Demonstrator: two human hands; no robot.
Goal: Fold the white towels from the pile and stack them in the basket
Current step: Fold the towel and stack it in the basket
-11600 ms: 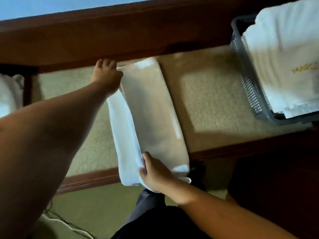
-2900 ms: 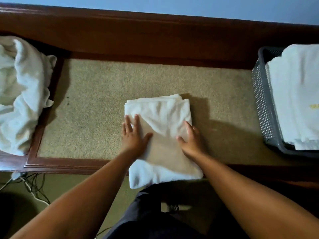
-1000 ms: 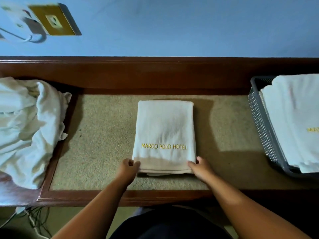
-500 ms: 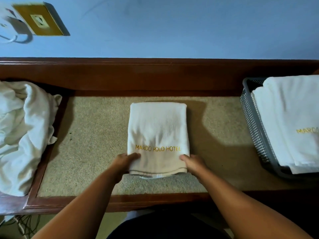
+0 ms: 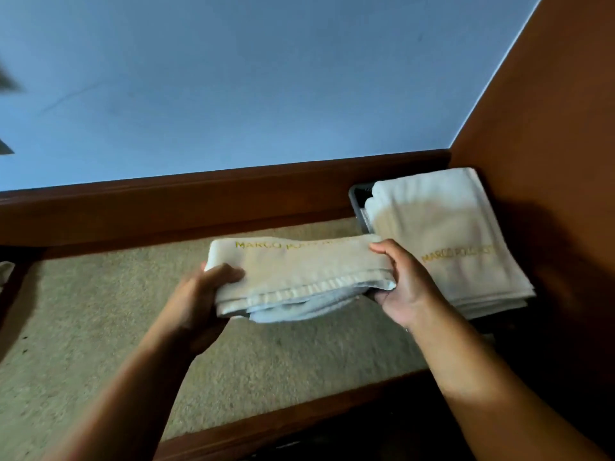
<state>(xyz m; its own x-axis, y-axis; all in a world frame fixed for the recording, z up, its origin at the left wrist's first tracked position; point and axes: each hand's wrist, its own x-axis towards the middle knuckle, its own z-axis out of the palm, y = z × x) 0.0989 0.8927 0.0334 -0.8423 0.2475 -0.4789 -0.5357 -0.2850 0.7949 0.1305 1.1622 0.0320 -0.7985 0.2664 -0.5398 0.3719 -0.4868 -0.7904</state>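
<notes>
A folded white towel [image 5: 299, 274] with gold lettering hangs in the air above the carpeted table top. My left hand [image 5: 199, 301] grips its left end and my right hand [image 5: 402, 284] grips its right end, thumbs on top. To the right, a grey basket [image 5: 357, 197] shows only a corner. A stack of folded white towels [image 5: 446, 241] fills it and rises above its rim. The held towel's right end is close to this stack. At the far left edge only a sliver of the unfolded towel pile [image 5: 5, 271] shows.
The table top [image 5: 100, 327] is a beige carpeted panel framed by a dark wooden rim [image 5: 199, 201]. A blue wall rises behind it. A brown wooden panel [image 5: 549, 128] stands right behind the basket.
Both hands have lifted the folded towel off the table and carried it to the right, towards the basket. The view has swung right, so the pile has nearly left the frame.
</notes>
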